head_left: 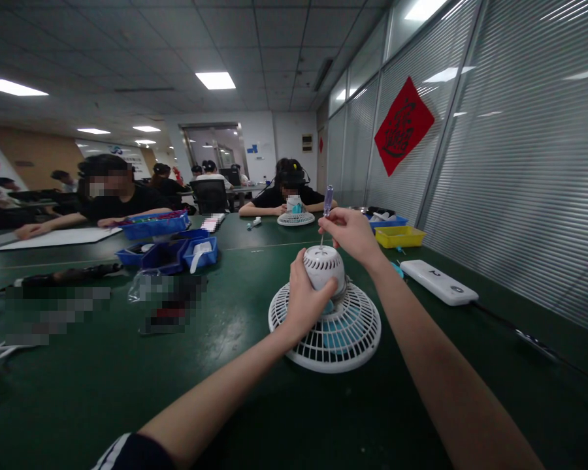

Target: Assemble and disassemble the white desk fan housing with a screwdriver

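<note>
A small white fan [360, 346] lies face down on the green table, its round grille below and its motor housing [330, 269] on top. Pale blue blades show through the grille bars. My left hand [304, 297] is wrapped round the near left side of the housing. Above it, my right hand [347, 228] pinches a screwdriver [328, 200] with a clear purplish handle. The screwdriver stands nearly upright, its thin shaft reaching down to the top of the housing. I cannot make out the tip or any screw there.
Blue bins [169, 254] stand on the left. A yellow tray [399, 236] and a white cabled device [438, 282] are on the right. A black corded tool [68, 275] lies at far left. Across the table, a person [274, 196] works at another fan [295, 219].
</note>
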The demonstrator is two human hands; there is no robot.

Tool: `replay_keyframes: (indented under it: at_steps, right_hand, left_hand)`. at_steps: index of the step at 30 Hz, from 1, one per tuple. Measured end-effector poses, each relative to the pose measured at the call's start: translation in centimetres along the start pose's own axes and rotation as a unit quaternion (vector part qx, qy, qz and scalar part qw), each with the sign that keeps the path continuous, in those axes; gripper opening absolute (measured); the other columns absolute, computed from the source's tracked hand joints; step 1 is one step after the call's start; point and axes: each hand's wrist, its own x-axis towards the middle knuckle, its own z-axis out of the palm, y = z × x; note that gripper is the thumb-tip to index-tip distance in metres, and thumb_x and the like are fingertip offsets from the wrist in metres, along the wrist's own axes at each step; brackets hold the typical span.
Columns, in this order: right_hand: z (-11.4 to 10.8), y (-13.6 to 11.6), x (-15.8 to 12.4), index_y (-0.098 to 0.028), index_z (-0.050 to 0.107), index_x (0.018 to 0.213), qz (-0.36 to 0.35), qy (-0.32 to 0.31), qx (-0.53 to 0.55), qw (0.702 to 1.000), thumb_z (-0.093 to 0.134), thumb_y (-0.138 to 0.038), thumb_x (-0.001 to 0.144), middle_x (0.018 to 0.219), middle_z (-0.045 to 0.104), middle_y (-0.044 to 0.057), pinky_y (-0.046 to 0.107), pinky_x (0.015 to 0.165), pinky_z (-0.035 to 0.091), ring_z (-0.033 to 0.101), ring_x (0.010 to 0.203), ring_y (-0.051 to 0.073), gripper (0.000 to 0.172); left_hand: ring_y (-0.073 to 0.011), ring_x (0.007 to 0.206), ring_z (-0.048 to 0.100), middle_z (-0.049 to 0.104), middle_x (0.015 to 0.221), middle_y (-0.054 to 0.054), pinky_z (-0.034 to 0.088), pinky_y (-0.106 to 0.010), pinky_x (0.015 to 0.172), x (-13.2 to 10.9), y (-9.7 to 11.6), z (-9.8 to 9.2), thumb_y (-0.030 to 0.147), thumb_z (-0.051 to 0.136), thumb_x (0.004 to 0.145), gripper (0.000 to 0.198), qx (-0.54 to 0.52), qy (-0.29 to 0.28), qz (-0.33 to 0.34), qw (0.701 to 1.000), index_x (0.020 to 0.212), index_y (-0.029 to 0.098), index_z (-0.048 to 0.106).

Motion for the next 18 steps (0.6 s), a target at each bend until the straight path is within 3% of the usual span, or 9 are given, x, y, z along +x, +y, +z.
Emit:
replay_keyframes:
  at_steps: [18]
  right_hand:
    - [0.1,0.9,0.2,-0.015,0.061,0.074,-0.026,0.006,-0.011,1.000,0.057,-0.029,0.079,0.070,0.068,0.005,0.019,0.037,0.037,0.057,0.051,0.012,0.016]
  left_hand:
    - [-0.0298,0.133,0.036,0.042,0.136,-0.017,0.023,-0.046,0.113,0.0,-0.2,0.1,0.030,0.060,0.067,0.076,-0.005,0.008,0.008,1.000,0.135,0.013,0.031]
